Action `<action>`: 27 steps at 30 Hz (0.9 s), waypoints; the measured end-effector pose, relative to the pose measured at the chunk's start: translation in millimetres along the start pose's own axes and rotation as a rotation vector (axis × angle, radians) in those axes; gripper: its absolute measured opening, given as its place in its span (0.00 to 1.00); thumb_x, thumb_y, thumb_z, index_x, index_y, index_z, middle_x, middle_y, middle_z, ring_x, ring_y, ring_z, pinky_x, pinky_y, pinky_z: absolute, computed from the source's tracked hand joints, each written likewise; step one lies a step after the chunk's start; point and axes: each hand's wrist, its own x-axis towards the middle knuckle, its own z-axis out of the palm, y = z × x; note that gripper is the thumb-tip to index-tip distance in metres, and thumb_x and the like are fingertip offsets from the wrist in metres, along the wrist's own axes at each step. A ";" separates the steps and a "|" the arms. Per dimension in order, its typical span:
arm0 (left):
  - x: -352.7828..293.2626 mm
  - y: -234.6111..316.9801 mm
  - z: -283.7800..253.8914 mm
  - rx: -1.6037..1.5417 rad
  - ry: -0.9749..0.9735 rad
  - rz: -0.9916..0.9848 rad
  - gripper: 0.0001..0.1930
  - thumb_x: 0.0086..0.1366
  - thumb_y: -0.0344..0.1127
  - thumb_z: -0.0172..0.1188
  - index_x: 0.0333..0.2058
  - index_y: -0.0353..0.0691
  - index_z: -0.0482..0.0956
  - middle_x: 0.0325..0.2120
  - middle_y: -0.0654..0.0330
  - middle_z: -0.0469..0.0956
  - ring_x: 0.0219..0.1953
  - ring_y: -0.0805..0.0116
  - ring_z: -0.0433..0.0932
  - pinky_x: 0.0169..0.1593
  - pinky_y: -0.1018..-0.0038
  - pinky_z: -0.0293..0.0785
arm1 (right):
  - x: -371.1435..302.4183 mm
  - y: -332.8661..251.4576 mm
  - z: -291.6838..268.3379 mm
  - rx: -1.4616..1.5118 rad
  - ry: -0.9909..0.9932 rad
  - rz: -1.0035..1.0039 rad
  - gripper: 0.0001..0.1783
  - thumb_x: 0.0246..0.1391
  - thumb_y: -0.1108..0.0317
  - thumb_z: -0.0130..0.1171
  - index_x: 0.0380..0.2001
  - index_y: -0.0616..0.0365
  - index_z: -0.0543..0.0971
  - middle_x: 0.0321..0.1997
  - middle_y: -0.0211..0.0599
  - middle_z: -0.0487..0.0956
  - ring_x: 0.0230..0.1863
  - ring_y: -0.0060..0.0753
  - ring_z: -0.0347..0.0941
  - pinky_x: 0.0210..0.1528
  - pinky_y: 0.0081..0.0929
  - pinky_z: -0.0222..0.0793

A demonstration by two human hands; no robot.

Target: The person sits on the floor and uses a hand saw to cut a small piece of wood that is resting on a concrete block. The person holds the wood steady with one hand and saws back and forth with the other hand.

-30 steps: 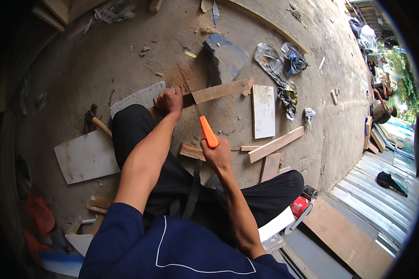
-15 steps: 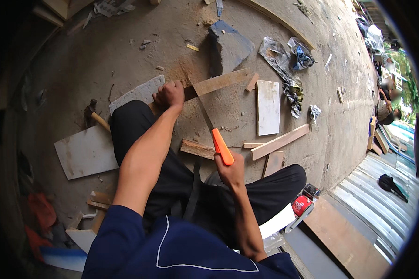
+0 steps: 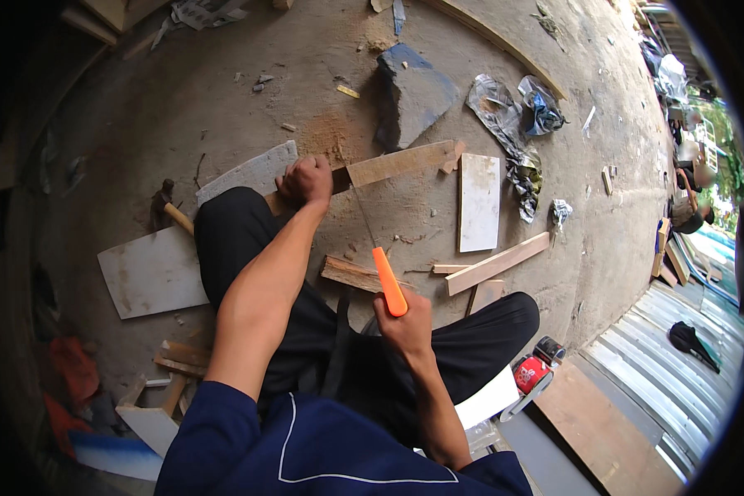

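My right hand (image 3: 407, 321) is wrapped round the orange handle of a handsaw (image 3: 389, 281). Its thin blade slants up and away to the edge of a narrow wooden board (image 3: 405, 163), where the blade meets the wood. On the same board, left of the blade, my left hand (image 3: 307, 180) is closed in a fist-like grip; the underside of that grip is hidden. The board lies slightly tilted across the view, its left end passing beside my bent left knee. Little of the blade shows beyond the board.
A bluish-grey stone block (image 3: 417, 95) stands beyond the board. A hammer (image 3: 174, 211) lies by my left knee, near a white panel (image 3: 153, 273). At right are another white panel (image 3: 479, 202), wood strips (image 3: 498, 264), crumpled plastic (image 3: 504, 116) and a red tape roll (image 3: 531, 374).
My right hand has drawn the saw back toward my body, so less blade reaches past the board. My left hand keeps its hold, and the view has shifted slightly.
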 end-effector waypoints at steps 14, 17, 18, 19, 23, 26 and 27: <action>58.3 40.0 -22.0 -0.533 -0.184 -0.477 0.24 0.59 0.56 0.49 0.25 0.37 0.76 0.27 0.51 0.79 0.34 0.50 0.77 0.40 0.60 0.70 | 6.0 30.0 -0.1 0.000 0.102 -0.136 0.11 0.45 0.65 0.58 0.25 0.64 0.75 0.21 0.52 0.75 0.24 0.56 0.72 0.26 0.39 0.67; 40.5 38.5 -23.7 -0.451 -0.214 -0.433 0.25 0.60 0.58 0.44 0.32 0.38 0.74 0.32 0.50 0.78 0.39 0.50 0.76 0.42 0.59 0.69 | 5.0 31.3 3.6 0.076 0.113 -0.080 0.12 0.45 0.64 0.59 0.25 0.64 0.76 0.21 0.52 0.75 0.24 0.55 0.72 0.27 0.38 0.67; 33.6 34.2 -23.0 -0.423 -0.219 -0.420 0.25 0.60 0.58 0.43 0.34 0.38 0.73 0.34 0.50 0.77 0.40 0.50 0.76 0.43 0.59 0.69 | 6.1 29.7 -0.2 0.114 0.101 -0.038 0.12 0.45 0.64 0.59 0.25 0.64 0.76 0.21 0.52 0.75 0.25 0.54 0.73 0.28 0.37 0.67; 25.7 23.9 -17.0 -0.367 -0.260 -0.440 0.24 0.62 0.56 0.39 0.35 0.39 0.73 0.33 0.49 0.77 0.40 0.49 0.75 0.45 0.57 0.67 | 6.0 25.1 -4.6 0.150 0.083 0.004 0.12 0.46 0.64 0.59 0.26 0.65 0.76 0.21 0.52 0.75 0.25 0.53 0.73 0.28 0.37 0.67; -14.0 -4.2 -4.8 -0.159 -0.127 0.114 0.16 0.66 0.43 0.39 0.33 0.41 0.74 0.33 0.52 0.77 0.39 0.51 0.74 0.46 0.56 0.61 | 23.1 -20.5 -31.9 0.069 0.022 0.003 0.13 0.47 0.62 0.59 0.28 0.64 0.77 0.21 0.53 0.75 0.24 0.51 0.74 0.29 0.37 0.67; -24.9 -10.5 -5.4 -0.095 -0.131 0.281 0.14 0.67 0.41 0.40 0.33 0.42 0.73 0.31 0.54 0.77 0.40 0.54 0.73 0.46 0.58 0.60 | 45.5 -62.9 -51.0 0.074 -0.062 0.116 0.15 0.48 0.60 0.60 0.29 0.64 0.78 0.21 0.52 0.76 0.24 0.52 0.74 0.30 0.37 0.67; -23.5 -11.0 -7.7 -0.071 -0.141 0.297 0.13 0.67 0.40 0.41 0.33 0.42 0.73 0.31 0.54 0.77 0.40 0.55 0.73 0.46 0.59 0.59 | 47.2 -71.6 -54.7 0.039 -0.079 0.118 0.15 0.49 0.60 0.60 0.30 0.64 0.78 0.21 0.52 0.76 0.24 0.51 0.74 0.30 0.38 0.67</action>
